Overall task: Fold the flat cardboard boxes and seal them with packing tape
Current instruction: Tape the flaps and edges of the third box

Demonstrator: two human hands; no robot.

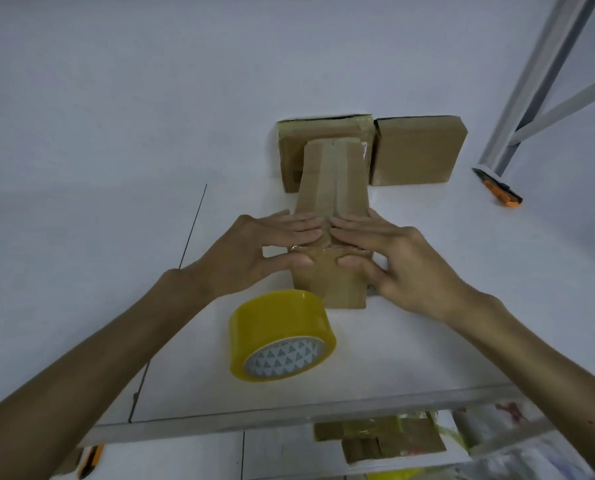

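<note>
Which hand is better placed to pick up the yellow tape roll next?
Left, probably. The tape roll lies nearer the left hand; the box stands partly between it and the right hand.

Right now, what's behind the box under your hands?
Two more cardboard boxes, side by side. The left box sits directly behind the near box, which covers its middle; the right box is in full view beside it.
</note>
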